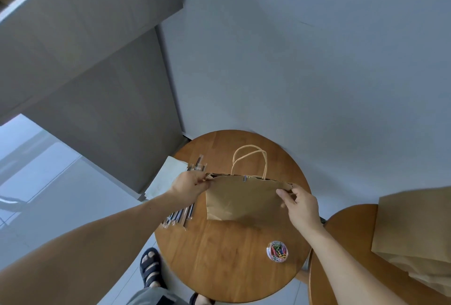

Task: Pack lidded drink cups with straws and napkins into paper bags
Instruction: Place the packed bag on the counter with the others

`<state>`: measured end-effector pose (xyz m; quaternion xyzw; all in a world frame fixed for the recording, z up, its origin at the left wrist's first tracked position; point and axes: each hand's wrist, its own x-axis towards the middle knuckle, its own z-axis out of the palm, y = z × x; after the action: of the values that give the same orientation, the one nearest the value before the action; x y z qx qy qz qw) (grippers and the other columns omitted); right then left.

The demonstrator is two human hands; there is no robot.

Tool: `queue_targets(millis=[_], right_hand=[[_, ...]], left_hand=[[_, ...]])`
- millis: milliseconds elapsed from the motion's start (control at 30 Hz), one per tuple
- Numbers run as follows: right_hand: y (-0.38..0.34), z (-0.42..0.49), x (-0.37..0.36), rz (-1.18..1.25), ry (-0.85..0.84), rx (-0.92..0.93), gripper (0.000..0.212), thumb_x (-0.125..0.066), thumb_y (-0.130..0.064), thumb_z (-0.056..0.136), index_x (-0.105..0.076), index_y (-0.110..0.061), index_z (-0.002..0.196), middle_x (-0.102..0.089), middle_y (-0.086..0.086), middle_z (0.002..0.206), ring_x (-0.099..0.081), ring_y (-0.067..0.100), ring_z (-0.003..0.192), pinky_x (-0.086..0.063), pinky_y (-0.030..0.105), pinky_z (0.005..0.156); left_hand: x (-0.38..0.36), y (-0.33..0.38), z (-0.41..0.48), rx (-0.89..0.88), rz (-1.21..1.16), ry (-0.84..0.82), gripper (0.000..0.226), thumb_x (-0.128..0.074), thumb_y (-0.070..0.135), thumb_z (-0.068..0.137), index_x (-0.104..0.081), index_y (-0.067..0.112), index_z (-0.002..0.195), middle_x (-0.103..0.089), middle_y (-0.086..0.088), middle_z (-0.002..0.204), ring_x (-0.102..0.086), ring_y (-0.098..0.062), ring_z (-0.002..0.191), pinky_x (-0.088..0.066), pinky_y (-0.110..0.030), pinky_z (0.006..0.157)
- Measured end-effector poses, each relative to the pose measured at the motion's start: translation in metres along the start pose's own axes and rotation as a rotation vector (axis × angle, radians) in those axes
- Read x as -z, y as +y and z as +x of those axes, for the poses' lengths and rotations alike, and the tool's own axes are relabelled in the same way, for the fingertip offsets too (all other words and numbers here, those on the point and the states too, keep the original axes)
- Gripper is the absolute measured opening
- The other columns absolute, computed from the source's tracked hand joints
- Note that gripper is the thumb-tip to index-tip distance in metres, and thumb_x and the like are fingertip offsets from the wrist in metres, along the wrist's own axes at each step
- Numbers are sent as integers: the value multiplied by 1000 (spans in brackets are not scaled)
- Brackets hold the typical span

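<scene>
1. Paper bag point(244, 199) is on the round table point(219, 256), centre toward 12 o'clock, handles up. Contents hidden.
2. Left hand point(188, 184) pinches the bag's top corner at 9 o'clock. Right hand point(301, 207) pinches the corner at 3 o'clock.
3. One paper clip point(244, 178) sits mid-rim.
4. Risk: pulling the corners apart may pop the clip or tear the rim.
5. Risk: the left forearm lies over the straws point(181, 214) at 9 o'clock by the table edge, so a sweep could knock them off.
</scene>
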<state>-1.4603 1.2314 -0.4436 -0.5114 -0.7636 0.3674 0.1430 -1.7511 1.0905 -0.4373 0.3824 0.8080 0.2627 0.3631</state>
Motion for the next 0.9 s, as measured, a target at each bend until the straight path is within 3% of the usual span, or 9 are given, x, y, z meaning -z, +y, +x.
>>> queue_targets(millis=[100,200,300,467,567,667,833,900], right_hand=[[-31,2,5,197,41,-6,6,-52,-55,93,-58,-54,93,-71,-13,72,-68,8,62,-54,27,58],[-73,3,12,354,114,6,10,-53,-45,98,-60,-52,94,-73,-3,76,-71,17,66,-58,35,62],[-117,1,19,388,203,69,21,-53,-36,100,-60,-52,88,-71,0,67,-66,15,57,-54,26,54],[-196,-9,24,418,353,173,17,-57,-31,99,-56,-32,82,-61,-1,48,-53,7,40,-42,15,43],[-251,-20,25,429,412,246,18,-57,-30,99,-54,-30,81,-58,-3,44,-51,5,38,-40,14,42],[-305,-34,23,430,434,306,18,-57,-32,98,-55,-29,81,-58,-3,44,-53,8,40,-48,26,51],[-386,-60,8,463,423,396,18,-58,-35,96,-55,-31,79,-59,-4,45,-58,15,44,-56,48,61],[-416,-69,1,482,411,444,18,-59,-35,95,-55,-31,78,-58,-5,44,-58,17,45,-55,53,63]], left_hand=[[20,14,-14,-23,-86,33,23,-64,32,94,-66,22,73,-49,15,53,-45,1,50,-36,-14,51],[46,31,-30,-88,-177,67,25,-57,39,97,-70,18,90,-64,1,73,-58,-10,70,-48,-29,73],[75,47,-48,-160,-253,134,29,-53,40,99,-70,17,99,-70,-10,95,-64,-24,90,-51,-39,86],[130,63,-83,-279,-391,297,30,-51,35,101,-65,9,94,-66,-16,85,-64,-32,77,-55,-47,77],[169,65,-107,-361,-377,435,34,-49,35,102,-61,4,93,-53,-2,74,-49,-13,69,-46,-34,71],[210,61,-133,-416,-376,547,38,-49,37,101,-57,2,89,-41,9,67,-38,-6,62,-34,-24,60],[274,49,-177,-485,-428,707,38,-51,36,101,-53,3,82,-45,5,68,-38,-5,61,-32,-22,57],[298,43,-195,-513,-430,780,34,-51,33,101,-53,12,74,-45,14,64,-38,-3,59,-33,-17,54]])
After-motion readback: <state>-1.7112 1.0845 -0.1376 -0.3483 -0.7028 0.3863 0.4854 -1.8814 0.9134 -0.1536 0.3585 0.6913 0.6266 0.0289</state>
